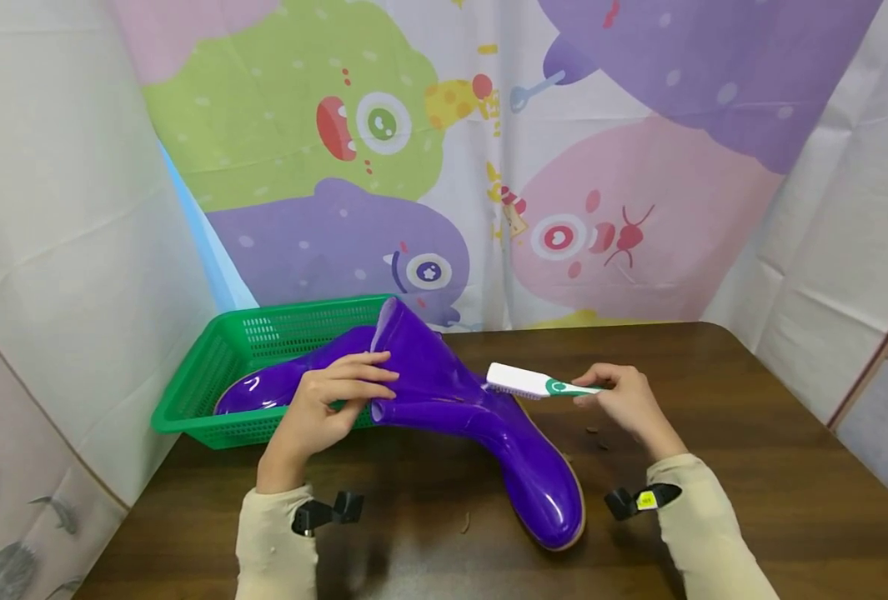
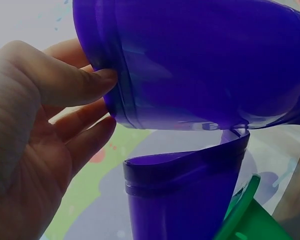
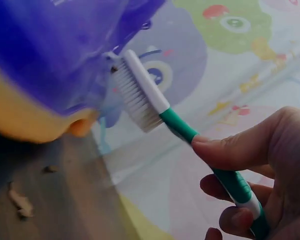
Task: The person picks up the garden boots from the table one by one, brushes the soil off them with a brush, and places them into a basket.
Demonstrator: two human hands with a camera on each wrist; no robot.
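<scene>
A shiny purple rain boot (image 1: 444, 375) lies tilted across the table, its toe toward the front right. My left hand (image 1: 331, 408) pinches the rim of its shaft, thumb on one side and fingers at the other, as the left wrist view shows. In my right hand (image 1: 627, 404) is the green and white handle of a scrubbing brush (image 1: 519, 381). Its white bristles (image 3: 135, 97) face the boot and touch it near the ankle. A dark speck of dirt sits by the brush tip in the right wrist view.
A green plastic basket (image 1: 226, 333) stands at the back left with a second purple boot (image 1: 263, 387) in it. Small brown crumbs of dirt (image 1: 465, 522) lie on the dark wooden table (image 1: 676, 358). A cartoon-printed curtain (image 1: 489, 167) hangs behind.
</scene>
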